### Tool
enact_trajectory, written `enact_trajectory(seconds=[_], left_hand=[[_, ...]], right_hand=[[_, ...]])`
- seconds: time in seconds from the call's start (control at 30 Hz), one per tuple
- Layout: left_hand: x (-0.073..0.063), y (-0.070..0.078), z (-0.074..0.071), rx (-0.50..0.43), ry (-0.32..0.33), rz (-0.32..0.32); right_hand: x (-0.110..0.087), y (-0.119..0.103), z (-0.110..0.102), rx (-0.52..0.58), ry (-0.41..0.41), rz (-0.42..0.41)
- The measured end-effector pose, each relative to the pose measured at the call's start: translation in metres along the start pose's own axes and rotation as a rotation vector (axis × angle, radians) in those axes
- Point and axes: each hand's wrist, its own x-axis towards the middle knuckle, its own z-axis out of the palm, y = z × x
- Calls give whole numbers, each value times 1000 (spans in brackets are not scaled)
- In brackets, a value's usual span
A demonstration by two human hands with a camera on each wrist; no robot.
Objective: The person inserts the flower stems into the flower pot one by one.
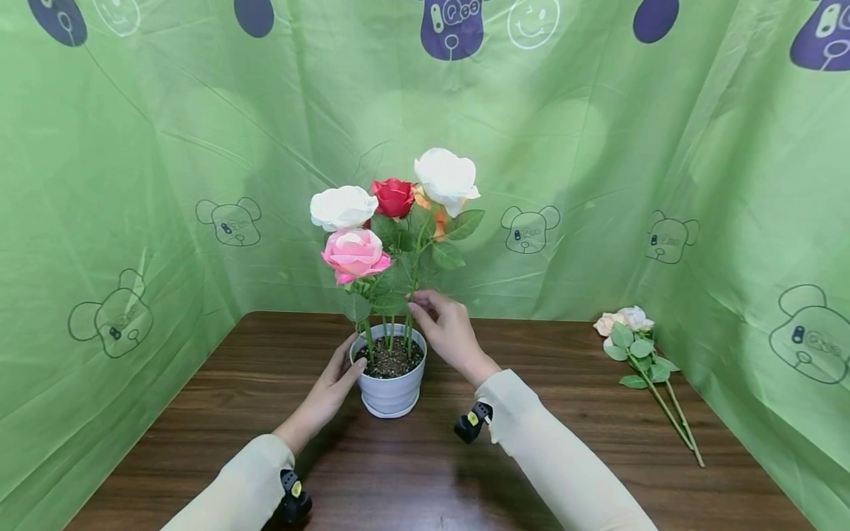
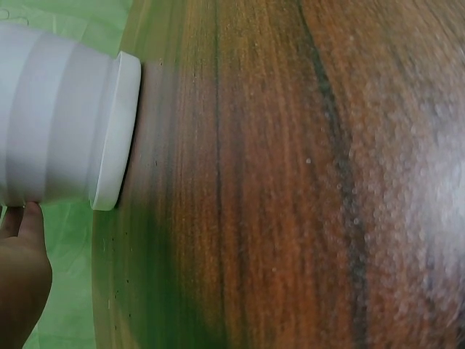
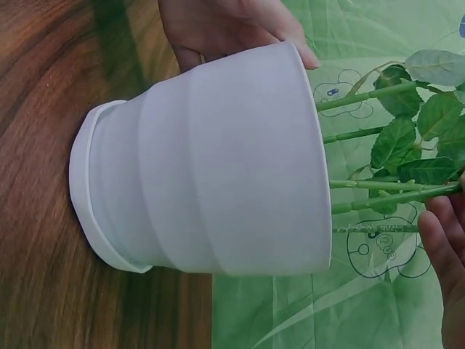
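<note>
A white ribbed flower pot [image 1: 392, 394] holds dark soil and several upright artificial roses. My left hand [image 1: 330, 385] grips the pot's left side, its thumb at the rim and its fingers round the outside. With thumb and fingertips my right hand [image 1: 451, 333] pinches a green stem [image 3: 407, 196] just above the pot's right rim. That stem appears to lead up to the tall white rose [image 1: 446, 177]. A red rose [image 1: 393, 198], another white rose [image 1: 343, 208] and a pink rose [image 1: 356, 255] stand to its left. Orange petals [image 1: 440, 224] show partly behind the tall rose.
On the right of the brown wooden table [image 1: 531, 369] lie pale cut roses [image 1: 624, 321] with leaves and long stems [image 1: 667, 413]. A green printed curtain [image 1: 564, 147] closes off the back and both sides. The pot stands on a white saucer [image 3: 83, 189].
</note>
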Motion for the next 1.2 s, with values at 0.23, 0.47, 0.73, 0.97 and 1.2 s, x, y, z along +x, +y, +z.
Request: enact_trajectory(seconds=[0.23, 0.47, 0.73, 0.97, 1.2], left_hand=[[1, 0, 1, 11, 6, 1], [0, 0, 1, 1, 7, -1], [0, 0, 1, 13, 9, -5], [0, 0, 1, 14, 7, -15], [0, -1, 1, 8, 9, 6]], right_hand=[[1, 5, 3, -73, -16, -44], [0, 7, 5, -141, -30, -119], [-5, 9, 8, -186, 0, -227], [-8, 14, 9, -199, -44, -159], [-4, 18, 9, -215, -67, -120]])
